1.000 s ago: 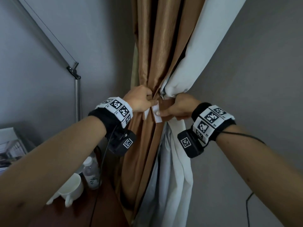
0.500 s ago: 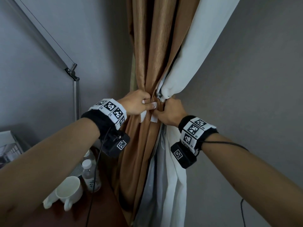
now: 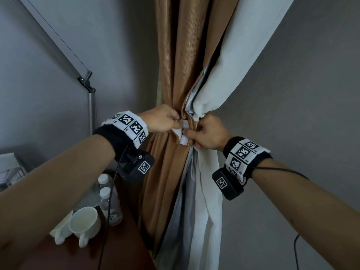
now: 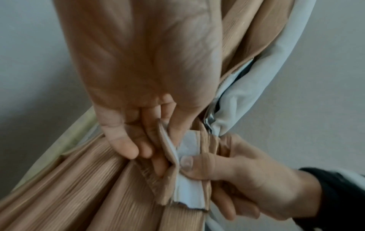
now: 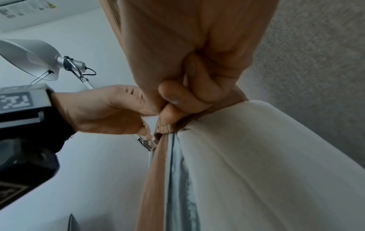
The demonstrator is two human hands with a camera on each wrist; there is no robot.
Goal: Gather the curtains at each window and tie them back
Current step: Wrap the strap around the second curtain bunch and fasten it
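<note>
Both hands (image 3: 161, 120) (image 3: 208, 133) on tieback (image 3: 184, 133)

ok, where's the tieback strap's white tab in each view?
Head: white tab at centre, between both hands.
Left wrist: white tab lower centre, under the right hand's thumb.
Right wrist: only a white sliver by the fingertips, probably it.
Shared landmark: brown curtain.

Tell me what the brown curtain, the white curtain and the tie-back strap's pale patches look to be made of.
Brown curtain: woven cloth, matte, with fine lengthwise ribbing; fibre unclear.
White curtain: smooth plain cloth, matte; a greyish, slightly shiny layer shows at its edge, perhaps a coated lining.
Tie-back strap: the same ribbed brown cloth; its pale patches look like hook-and-loop fastener, though too blurred to confirm.
</note>
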